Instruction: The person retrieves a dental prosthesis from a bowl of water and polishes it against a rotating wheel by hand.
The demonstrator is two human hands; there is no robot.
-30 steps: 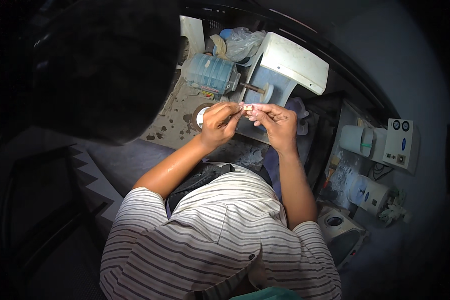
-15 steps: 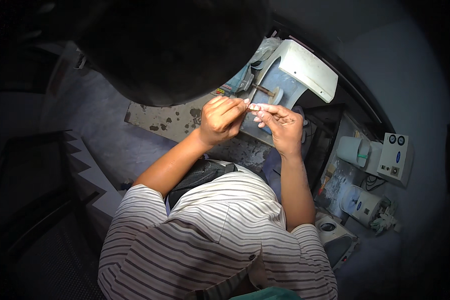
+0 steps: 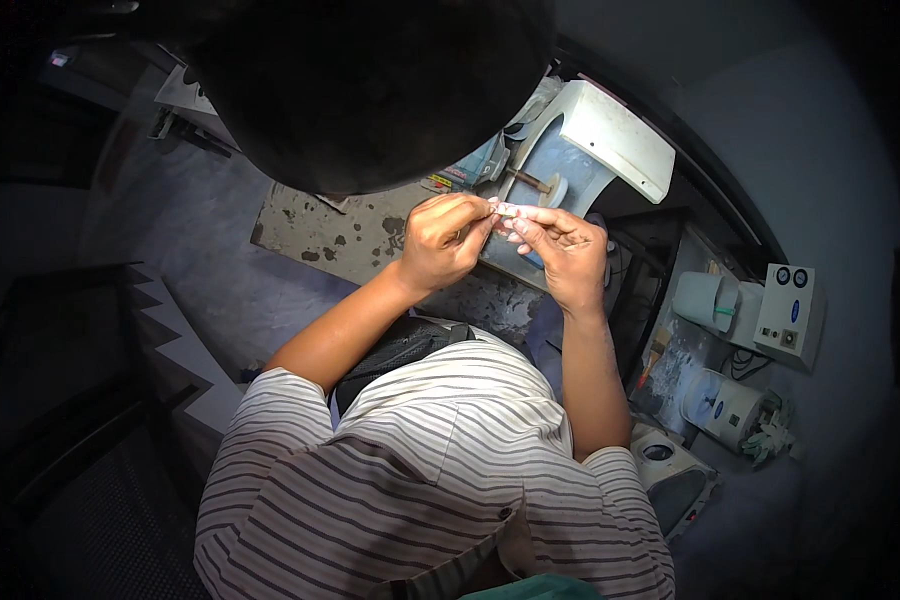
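Note:
In front of me, over the near edge of the worktable, my left hand (image 3: pixel 442 238) and my right hand (image 3: pixel 568 252) meet fingertip to fingertip. Between them is a tiny pale, pinkish-white piece (image 3: pixel 507 210), too small for me to tell its kind. Thumb and fingers of the left pinch its left end. On its right side the right thumb and forefinger grip it, with the other fingers curled below. Just beyond the hands is a pale round polishing wheel (image 3: pixel 555 190) on a brown spindle, beside a white machine hood (image 3: pixel 618 140).
A stained tabletop (image 3: pixel 320 232) lies left of the hands. A large black rounded shape (image 3: pixel 380 90) hides the upper middle. To the right stand a box with two gauges (image 3: pixel 790 312), a white container (image 3: pixel 705 300), a brush (image 3: pixel 654 362) and a small white machine (image 3: pixel 727 412).
The tiny piece has turned a little between my fingertips, and my left fingers have shifted slightly. The black shape sits higher, baring more of the tabletop. My right hand stays nearly still.

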